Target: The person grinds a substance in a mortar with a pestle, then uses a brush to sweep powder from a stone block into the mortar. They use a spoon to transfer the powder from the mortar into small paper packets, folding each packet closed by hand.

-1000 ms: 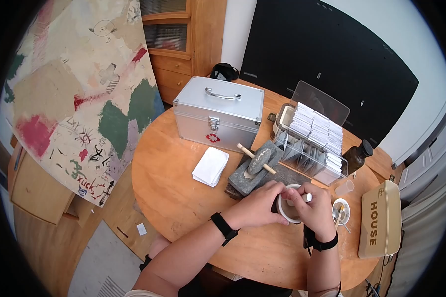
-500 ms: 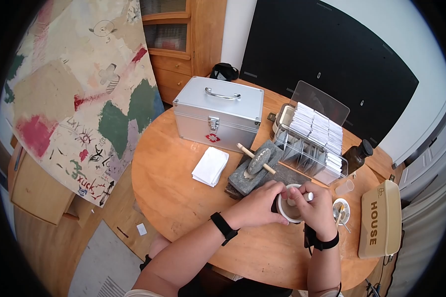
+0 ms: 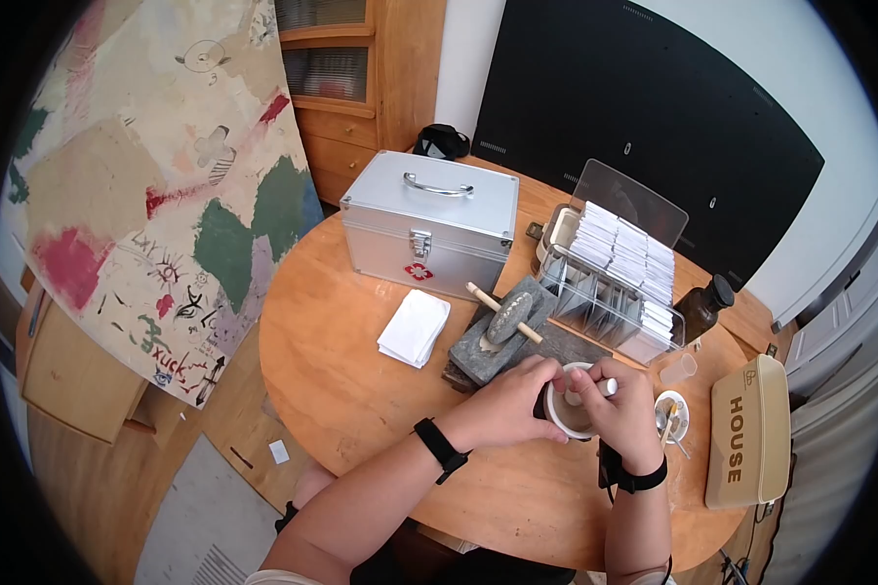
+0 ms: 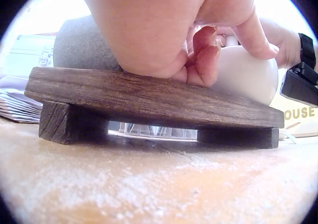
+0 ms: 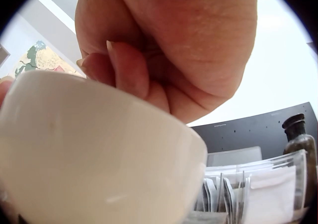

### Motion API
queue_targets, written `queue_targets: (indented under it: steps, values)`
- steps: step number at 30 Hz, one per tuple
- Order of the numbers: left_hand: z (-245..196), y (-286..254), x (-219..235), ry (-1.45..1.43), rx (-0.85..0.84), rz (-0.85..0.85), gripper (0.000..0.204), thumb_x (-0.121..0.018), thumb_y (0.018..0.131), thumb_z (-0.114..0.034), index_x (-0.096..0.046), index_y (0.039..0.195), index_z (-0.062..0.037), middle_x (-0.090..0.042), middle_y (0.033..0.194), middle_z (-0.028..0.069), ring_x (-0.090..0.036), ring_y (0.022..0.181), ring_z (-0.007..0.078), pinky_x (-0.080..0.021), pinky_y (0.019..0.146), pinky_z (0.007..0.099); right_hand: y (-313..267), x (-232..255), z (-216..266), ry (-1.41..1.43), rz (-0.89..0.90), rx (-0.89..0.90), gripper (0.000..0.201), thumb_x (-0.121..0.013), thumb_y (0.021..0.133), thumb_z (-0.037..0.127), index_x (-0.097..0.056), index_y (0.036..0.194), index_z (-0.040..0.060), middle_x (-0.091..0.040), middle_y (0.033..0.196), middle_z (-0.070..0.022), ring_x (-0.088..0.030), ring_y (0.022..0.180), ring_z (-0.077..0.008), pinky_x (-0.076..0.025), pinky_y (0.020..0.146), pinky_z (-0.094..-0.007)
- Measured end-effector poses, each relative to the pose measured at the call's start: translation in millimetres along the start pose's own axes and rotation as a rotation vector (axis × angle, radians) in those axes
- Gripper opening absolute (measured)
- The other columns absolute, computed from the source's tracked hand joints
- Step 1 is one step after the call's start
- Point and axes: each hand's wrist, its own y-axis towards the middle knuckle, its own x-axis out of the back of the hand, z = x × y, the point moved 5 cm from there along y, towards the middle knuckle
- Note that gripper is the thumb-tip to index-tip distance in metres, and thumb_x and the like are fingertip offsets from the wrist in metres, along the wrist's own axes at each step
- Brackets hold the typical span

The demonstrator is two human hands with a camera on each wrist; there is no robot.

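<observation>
A white bowl (image 3: 569,417) stands on a dark wooden board (image 4: 149,97), tilted in the left wrist view. My left hand (image 3: 505,402) grips its left side, thumb near the rim. My right hand (image 3: 622,409) is curled round a white pestle (image 3: 608,388), whose end sticks out beside the fingers; its lower part reaches into the bowl. Up close, the bowl's wall (image 5: 99,149) hides what is inside, and the right hand (image 5: 184,40) is above the rim. Just behind the left hand, a grey stone block (image 3: 478,353) carries an oval stone roller (image 3: 510,318) with a wooden rod.
Folded white papers (image 3: 415,329) lie left of the stone. Behind are a silver case (image 3: 429,229) and a clear box of paper packets (image 3: 624,249). To the right stand a brown bottle (image 3: 704,308), a small plastic cup (image 3: 678,369), a dish with spoons (image 3: 680,429) and a cream HOUSE box (image 3: 749,434).
The right hand and pestle have shifted very slightly within the bowl. The left hand keeps its hold, and everything else stays where it was.
</observation>
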Motion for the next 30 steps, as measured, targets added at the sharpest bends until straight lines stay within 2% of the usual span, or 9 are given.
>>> queue_targets:
  steps: [12,24,26,28,30]
  values:
    - [1.5,-0.2,-0.4,0.002,0.007,0.001,0.071,-0.097,0.069,-0.03,-0.053,0.117,-0.0027,-0.057,0.122,0.0185,-0.06,0.116,0.038,-0.051,0.097,0.0433,-0.3,-0.3,-7.0,0.029,-0.018,-0.039,0.023,-0.078,0.094,0.018,-0.072,0.081,-0.0002,-0.068,0.065,-0.0108,-0.065,0.057,-0.0152,-0.05,0.055,-0.0299]
    - [1.6,-0.8,-1.1,-0.007,-0.001,-0.015,0.069,-0.097,0.069,-0.028,-0.053,0.116,-0.004,-0.058,0.12,0.0168,-0.06,0.114,0.0364,-0.051,0.096,0.0429,-1.9,3.2,-1.0,0.05,-0.056,0.005,0.025,-0.077,0.095,0.018,-0.071,0.079,-0.0001,-0.066,0.062,-0.0088,-0.061,0.055,-0.0124,-0.048,0.053,-0.0292]
    - [-0.9,-1.0,-0.1,-0.007,-0.002,-0.013,0.068,-0.097,0.069,-0.028,-0.053,0.116,-0.004,-0.058,0.12,0.0167,-0.061,0.114,0.036,-0.051,0.096,0.0426,-2.0,5.3,-4.9,0.028,-0.051,-0.047,0.025,-0.077,0.095,0.019,-0.071,0.079,-0.0002,-0.066,0.063,-0.0083,-0.061,0.057,-0.0117,-0.048,0.054,-0.0293]
    - [-4.0,-0.9,1.3,-0.027,0.017,0.001,0.063,-0.095,0.071,-0.023,-0.053,0.114,-0.0047,-0.058,0.121,0.0187,-0.059,0.117,0.0396,-0.05,0.1,0.0451,-1.2,0.0,-8.1,0.012,-0.043,-0.032,0.025,-0.077,0.095,0.019,-0.071,0.08,-0.0002,-0.067,0.063,-0.0083,-0.062,0.057,-0.0121,-0.048,0.055,-0.0295]
    - [-3.3,-0.5,1.1,-0.025,0.01,0.001,0.063,-0.095,0.071,-0.023,-0.053,0.114,-0.0048,-0.058,0.121,0.0188,-0.059,0.117,0.0397,-0.05,0.1,0.0452,-1.1,-1.6,-6.4,-0.001,-0.036,-0.016,0.025,-0.077,0.095,0.019,-0.072,0.08,-0.0003,-0.068,0.064,-0.0084,-0.062,0.058,-0.0126,-0.049,0.055,-0.0296]
